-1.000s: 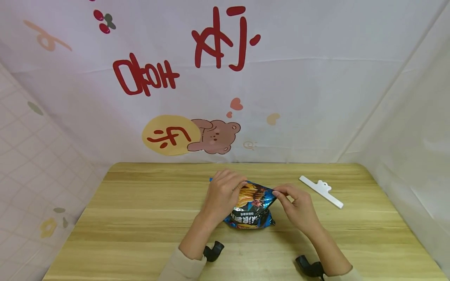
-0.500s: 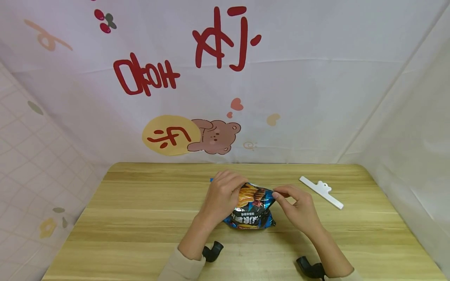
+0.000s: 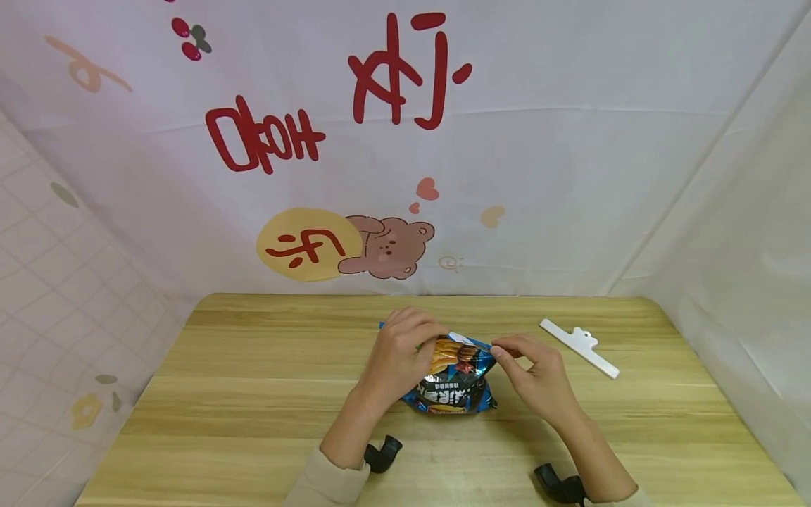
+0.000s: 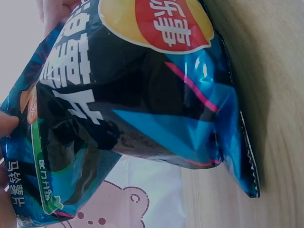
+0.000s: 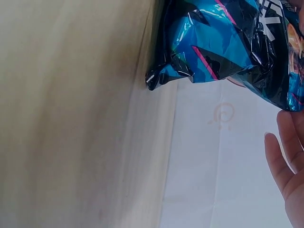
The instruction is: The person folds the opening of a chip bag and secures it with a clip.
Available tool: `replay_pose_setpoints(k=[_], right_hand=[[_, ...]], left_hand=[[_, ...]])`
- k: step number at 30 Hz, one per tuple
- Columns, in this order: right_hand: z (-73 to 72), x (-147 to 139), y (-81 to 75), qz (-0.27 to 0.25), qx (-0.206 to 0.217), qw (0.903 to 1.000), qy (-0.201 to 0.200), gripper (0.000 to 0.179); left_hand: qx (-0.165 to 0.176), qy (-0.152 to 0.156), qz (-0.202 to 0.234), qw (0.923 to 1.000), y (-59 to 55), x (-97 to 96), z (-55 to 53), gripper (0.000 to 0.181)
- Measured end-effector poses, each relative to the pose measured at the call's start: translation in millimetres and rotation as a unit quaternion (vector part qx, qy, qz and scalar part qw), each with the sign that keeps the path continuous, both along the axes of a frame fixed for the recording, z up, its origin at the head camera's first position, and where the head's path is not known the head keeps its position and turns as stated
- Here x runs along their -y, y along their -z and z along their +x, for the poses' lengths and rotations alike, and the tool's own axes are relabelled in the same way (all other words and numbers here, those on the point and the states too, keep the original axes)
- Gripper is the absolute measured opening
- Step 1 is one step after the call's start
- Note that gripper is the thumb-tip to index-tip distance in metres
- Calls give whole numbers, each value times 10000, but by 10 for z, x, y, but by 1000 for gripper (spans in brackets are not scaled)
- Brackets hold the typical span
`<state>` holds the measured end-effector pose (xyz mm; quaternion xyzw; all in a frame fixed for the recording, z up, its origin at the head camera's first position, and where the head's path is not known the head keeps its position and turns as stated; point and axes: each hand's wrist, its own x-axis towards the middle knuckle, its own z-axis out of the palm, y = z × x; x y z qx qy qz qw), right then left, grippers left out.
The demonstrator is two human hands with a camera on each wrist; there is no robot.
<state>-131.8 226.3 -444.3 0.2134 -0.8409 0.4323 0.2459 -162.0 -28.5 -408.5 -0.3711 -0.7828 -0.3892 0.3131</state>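
A blue and black bag of potato chips (image 3: 453, 384) stands on the table with its top edge up, between my two hands. My left hand (image 3: 399, 355) grips the top edge at its left part, the fingers over the far side. At the top right corner, my right hand (image 3: 535, 370) pinches the bag between thumb and forefinger. Between the hands a pale strip shows along the top edge. In the left wrist view the bag (image 4: 156, 90) looks full and bulging, and fingertips (image 4: 7, 124) hold its upper part. Other right-hand fingers (image 5: 280, 166) stretch out below the bag's corner.
A white bar-shaped clip (image 3: 579, 345) lies on the wooden table (image 3: 253, 394) at the back right. Black curved pieces (image 3: 383, 454) sit at both wrists. A printed white cloth (image 3: 538, 176) hangs behind the table.
The top edge between my hands has parted a little, and a pale strip now shows there. A bit of green has appeared beside my left thumb. Both hands have hardly moved.
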Motion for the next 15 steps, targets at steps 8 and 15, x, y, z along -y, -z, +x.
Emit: replay_pose_setpoints(k=[8,15], right_hand=[[9,26,-24,10,-54,10000,-74,27],[5,36,-27,22,-20,10000,-60,27]], left_hand=[[88,-72,-14,9999,5,-7,7,5],[168,-158,-91,9997,0,-6,3,9]])
